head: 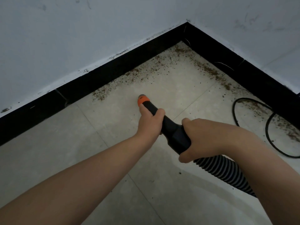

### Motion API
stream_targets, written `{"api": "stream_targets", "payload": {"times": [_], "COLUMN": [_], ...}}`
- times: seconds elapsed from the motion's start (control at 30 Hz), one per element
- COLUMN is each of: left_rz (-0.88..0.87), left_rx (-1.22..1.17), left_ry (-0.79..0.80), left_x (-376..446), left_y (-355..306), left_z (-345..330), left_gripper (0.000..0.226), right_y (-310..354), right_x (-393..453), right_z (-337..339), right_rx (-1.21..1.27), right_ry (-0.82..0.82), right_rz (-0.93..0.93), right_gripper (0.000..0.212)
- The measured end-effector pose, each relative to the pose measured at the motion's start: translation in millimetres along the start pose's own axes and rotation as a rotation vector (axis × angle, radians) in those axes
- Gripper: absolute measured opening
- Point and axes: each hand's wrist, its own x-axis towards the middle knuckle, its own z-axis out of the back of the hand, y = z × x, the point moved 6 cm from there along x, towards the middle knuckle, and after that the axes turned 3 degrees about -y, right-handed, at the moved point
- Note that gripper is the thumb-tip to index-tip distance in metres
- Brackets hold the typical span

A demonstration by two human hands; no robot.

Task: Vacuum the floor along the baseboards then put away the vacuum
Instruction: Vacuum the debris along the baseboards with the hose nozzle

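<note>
In the far corner of the room, two pale painted walls (65,38) meet above a black glossy baseboard (113,70) that runs left and right from the corner. Below it lies a floor of light grey tiles (65,151), with brown crumbly dirt (134,73) strewn in bands close along both baseboard runs. A thin black cable (267,127) loops on the tiles at the right, near the right-hand baseboard. The black ribbed vacuum hose (227,172) comes in from the near right and joins a black plastic nozzle tube with an orange tip (170,130), which points toward the left-hand dirt band, its tip a little short of it. The right hand (209,140) grasps the thick rear of the tube; the left hand (151,120) wraps the narrow front part just behind the orange tip. The vacuuming step seems barely begun, since most dirt remains. The next move likely calls for pushing the tip forward to the baseboard and sweeping along it toward the corner.
</note>
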Motion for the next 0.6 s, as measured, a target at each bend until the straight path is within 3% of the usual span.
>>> {"api": "stream_targets", "payload": {"times": [0.27,0.6], "left_rz": [0.050,0.021], "left_rx": [0.025,0.010], "left_ry": [0.147,-0.178], "left_x": [8,-5], "left_y": [-11,7], "left_z": [-31,33], "left_gripper": [0.077,0.077], "right_y": [-25,18], "right_x": [2,29], "right_z": [2,-13], "right_rx": [0.013,0.087], "right_ry": [0.012,0.031], "right_rz": [-0.094,0.053], "right_gripper": [0.045,0.049]}}
